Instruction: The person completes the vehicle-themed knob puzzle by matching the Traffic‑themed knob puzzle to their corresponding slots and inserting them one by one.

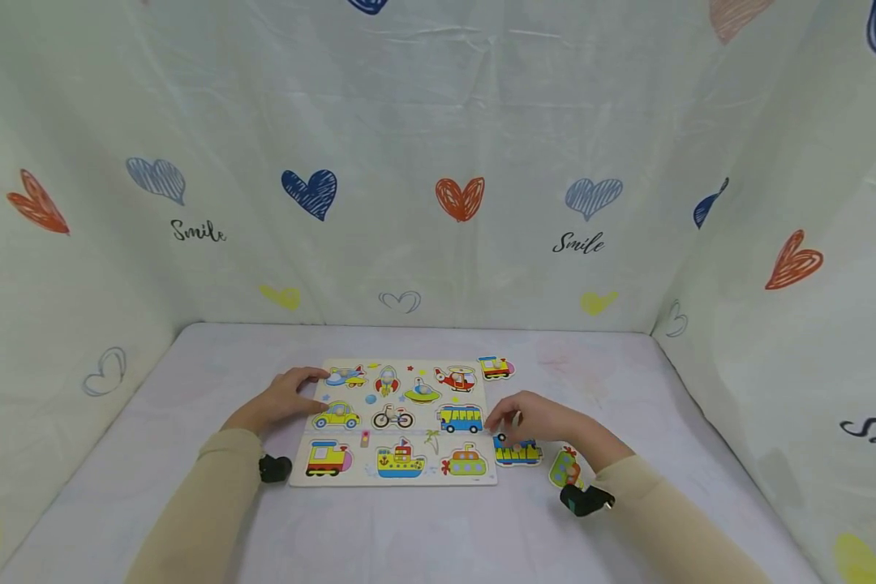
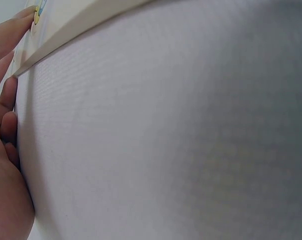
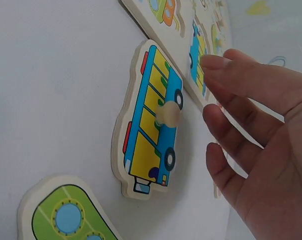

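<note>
A white puzzle board (image 1: pixel 361 474) printed with vehicles lies on the table. My left hand (image 1: pixel 281 401) rests at its left edge, thumb and forefinger spread on the surface beside the car and airplane pictures. Just right of the board lies a blue and yellow bus piece (image 3: pixel 141 120) with a round wooden knob (image 3: pixel 168 114). My right hand (image 1: pixel 540 418) hovers over this piece near the board's right edge. In the right wrist view its fingers are loosely bent, apart from the knob, and hold nothing. A green submarine piece (image 3: pixel 58 215) lies nearer my right wrist.
A train piece (image 1: pixel 495 368) lies at the board's upper right corner. The white table (image 1: pixel 409 535) is enclosed by white curtains (image 1: pixel 380 259) printed with hearts. Small black devices (image 1: pixel 586 500) are worn at both wrists.
</note>
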